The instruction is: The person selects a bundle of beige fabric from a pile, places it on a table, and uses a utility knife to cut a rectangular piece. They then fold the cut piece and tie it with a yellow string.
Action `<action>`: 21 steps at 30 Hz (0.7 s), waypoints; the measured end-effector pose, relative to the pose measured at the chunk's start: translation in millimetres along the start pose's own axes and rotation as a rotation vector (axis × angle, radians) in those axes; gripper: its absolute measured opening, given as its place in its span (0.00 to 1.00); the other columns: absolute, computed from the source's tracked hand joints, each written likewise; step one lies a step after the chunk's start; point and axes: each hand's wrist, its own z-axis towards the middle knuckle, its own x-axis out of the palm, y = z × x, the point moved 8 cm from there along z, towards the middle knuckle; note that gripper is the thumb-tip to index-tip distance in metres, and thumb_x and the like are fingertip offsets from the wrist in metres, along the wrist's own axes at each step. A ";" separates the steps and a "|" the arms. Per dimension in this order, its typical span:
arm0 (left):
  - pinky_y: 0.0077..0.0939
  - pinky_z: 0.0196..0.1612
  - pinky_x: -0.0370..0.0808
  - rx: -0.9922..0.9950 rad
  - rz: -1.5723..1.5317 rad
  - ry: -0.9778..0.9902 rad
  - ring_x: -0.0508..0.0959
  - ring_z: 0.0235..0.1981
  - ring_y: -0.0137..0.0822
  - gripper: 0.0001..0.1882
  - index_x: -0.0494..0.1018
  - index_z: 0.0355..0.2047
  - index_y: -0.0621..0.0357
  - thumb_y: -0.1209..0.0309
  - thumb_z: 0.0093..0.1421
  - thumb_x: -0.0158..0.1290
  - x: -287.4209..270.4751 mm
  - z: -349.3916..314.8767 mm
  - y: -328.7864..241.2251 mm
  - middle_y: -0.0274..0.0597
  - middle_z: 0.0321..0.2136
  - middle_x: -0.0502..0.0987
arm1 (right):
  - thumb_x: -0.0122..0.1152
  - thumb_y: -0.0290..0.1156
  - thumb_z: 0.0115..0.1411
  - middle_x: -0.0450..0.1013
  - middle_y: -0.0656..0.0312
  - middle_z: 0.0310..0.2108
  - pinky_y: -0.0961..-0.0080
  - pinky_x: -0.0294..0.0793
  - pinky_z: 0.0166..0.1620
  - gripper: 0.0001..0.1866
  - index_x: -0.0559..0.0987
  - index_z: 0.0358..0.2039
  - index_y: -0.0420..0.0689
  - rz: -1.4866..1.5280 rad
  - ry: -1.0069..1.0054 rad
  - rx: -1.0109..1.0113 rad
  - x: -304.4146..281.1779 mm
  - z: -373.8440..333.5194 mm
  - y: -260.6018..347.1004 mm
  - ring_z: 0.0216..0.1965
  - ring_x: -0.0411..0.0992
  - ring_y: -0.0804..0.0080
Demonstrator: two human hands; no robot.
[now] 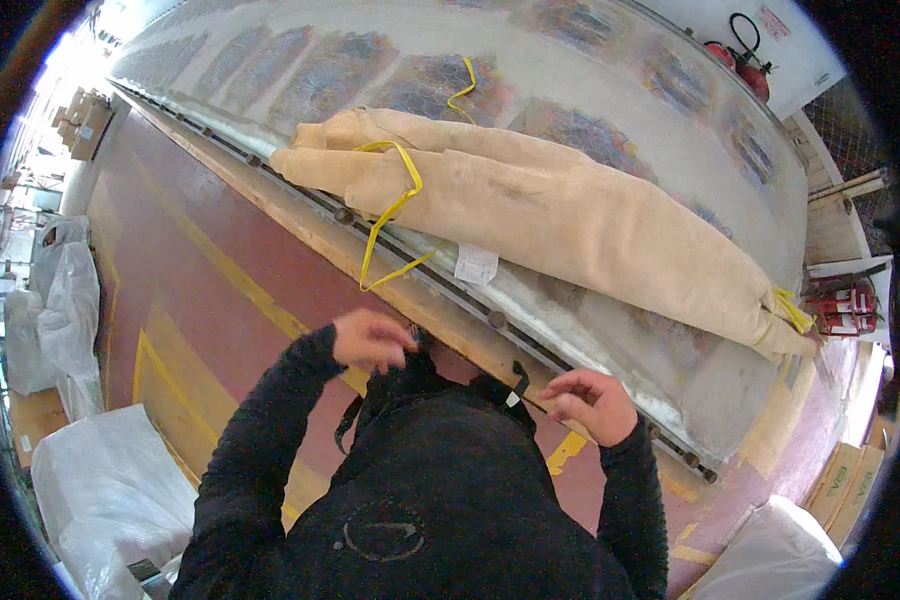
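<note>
My left hand [372, 338] hovers in front of my body, short of the table's near edge. Its fingers are loosely bent and a little blurred, and I see nothing in them. Further right, my right hand [592, 404] is by the table edge with thumb and fingers curved apart, near a black strap end [518, 378] with a white tag. Across the table lies a long bundle of tan cloth [570, 215], narrow at both ends. A loose yellow strap [402, 200] drapes over its left part; another yellow tie [792, 312] binds its right end. A white paper label [476, 264] sits against its near side.
The long grey table [670, 400] carries dark, colourful stains and a second yellow strap piece [467, 80]. Plastic-wrapped goods [115, 490] stand at left, cardboard boxes [840, 485] at lower right. Red fire extinguishers [750, 75] hang beyond. Yellow lines mark the reddish floor [220, 240].
</note>
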 end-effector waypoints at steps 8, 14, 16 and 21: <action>0.29 0.34 0.74 0.507 0.546 -1.013 0.78 0.29 0.36 0.11 0.76 0.32 0.61 0.66 0.53 0.56 -130.3 -28.8 -121.2 0.42 0.27 0.78 | 0.56 0.36 0.59 0.76 0.57 0.30 0.81 0.72 0.24 0.16 0.76 0.41 0.38 0.020 -0.442 -0.072 5.8 101.3 29.0 0.20 0.73 0.75; 0.38 0.48 0.69 0.701 0.833 -0.924 0.73 0.44 0.46 0.24 0.72 0.44 0.54 0.57 0.49 0.58 -170.6 -3.9 -161.4 0.45 0.41 0.75 | 0.60 0.44 0.52 0.75 0.50 0.22 0.66 0.73 0.32 0.19 0.81 0.32 0.39 -0.758 -0.509 0.026 31.1 187.3 33.1 0.24 0.75 0.57; 0.50 0.59 0.57 0.648 0.966 -0.858 0.62 0.58 0.49 0.41 0.63 0.56 0.51 0.54 0.42 0.63 -172.5 13.5 -155.9 0.44 0.55 0.65 | 0.61 0.43 0.51 0.75 0.49 0.23 0.65 0.73 0.33 0.17 0.81 0.31 0.41 -0.835 -0.633 -0.069 29.2 182.6 34.3 0.26 0.75 0.55; 0.64 0.60 0.45 0.704 1.032 -0.954 0.59 0.61 0.49 0.47 0.63 0.57 0.48 0.53 0.34 0.67 -175.5 37.6 -133.9 0.41 0.56 0.64 | 0.64 0.38 0.48 0.74 0.52 0.36 0.62 0.72 0.40 0.18 0.76 0.38 0.42 -0.938 -0.842 0.117 15.4 113.0 14.0 0.36 0.73 0.55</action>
